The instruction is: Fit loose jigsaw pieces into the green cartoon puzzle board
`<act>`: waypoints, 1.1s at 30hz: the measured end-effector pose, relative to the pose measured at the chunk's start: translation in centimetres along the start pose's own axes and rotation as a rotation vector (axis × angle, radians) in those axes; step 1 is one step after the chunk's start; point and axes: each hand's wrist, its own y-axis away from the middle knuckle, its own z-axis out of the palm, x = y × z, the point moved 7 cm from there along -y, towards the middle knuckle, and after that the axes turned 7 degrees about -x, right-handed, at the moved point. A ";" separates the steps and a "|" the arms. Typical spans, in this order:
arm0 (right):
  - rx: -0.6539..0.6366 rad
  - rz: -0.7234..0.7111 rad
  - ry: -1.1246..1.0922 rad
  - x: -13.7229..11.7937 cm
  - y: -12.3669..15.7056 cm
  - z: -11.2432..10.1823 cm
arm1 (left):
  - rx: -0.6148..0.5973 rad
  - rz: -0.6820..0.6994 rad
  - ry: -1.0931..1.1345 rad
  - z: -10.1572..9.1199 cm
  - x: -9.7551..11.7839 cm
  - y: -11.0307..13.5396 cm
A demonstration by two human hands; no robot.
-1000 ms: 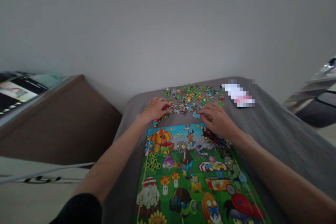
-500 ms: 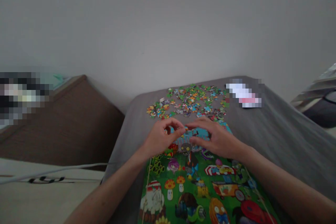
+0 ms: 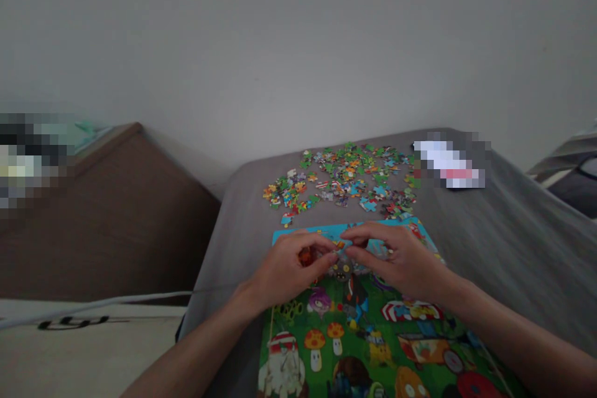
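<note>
Above the upper part of a printed picture board (image 3: 326, 336) with green ground and cartoon figures, my two hands meet almost fingertip to fingertip. My left hand (image 3: 291, 267) pinches a small jigsaw piece (image 3: 339, 245) between thumb and forefinger; it shows orange and pale blue. Opposite it, my right hand (image 3: 403, 255) is closed in a pinch on a bluish jigsaw piece, mostly covered by the fingers. Whether the two pieces are joined I cannot tell. Part of the board's blue top band is hidden under both hands.
Loose jigsaw pieces (image 3: 349, 165) lie spread beyond the board on a grey cloth (image 3: 242, 193). A phone with a lit, blurred screen (image 3: 450, 165) lies at the back right. On the left stand a brown cabinet (image 3: 116, 211) and a white cable (image 3: 116, 301). A wall rises behind.
My hands have drawn closer together and come slightly nearer, uncovering the board's blue top edge. Both now pinch at one spot; the right fingers were more apart before. The view has shifted slightly.
</note>
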 end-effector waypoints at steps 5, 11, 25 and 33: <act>0.119 0.110 0.076 2.5 -1.0 -2.5 | 0.149 0.172 -0.330 -2.8 -0.5 -0.4; 0.283 0.029 0.567 5.0 -1.6 -7.0 | 0.473 0.066 -0.519 -8.6 -4.5 -0.6; 0.176 -0.050 0.740 3.3 -0.4 -4.5 | 0.186 -0.302 -0.724 -8.1 -9.8 -1.0; 0.198 -0.090 0.716 3.0 -0.4 -4.6 | 0.120 -0.304 -0.655 -7.8 -10.4 -1.2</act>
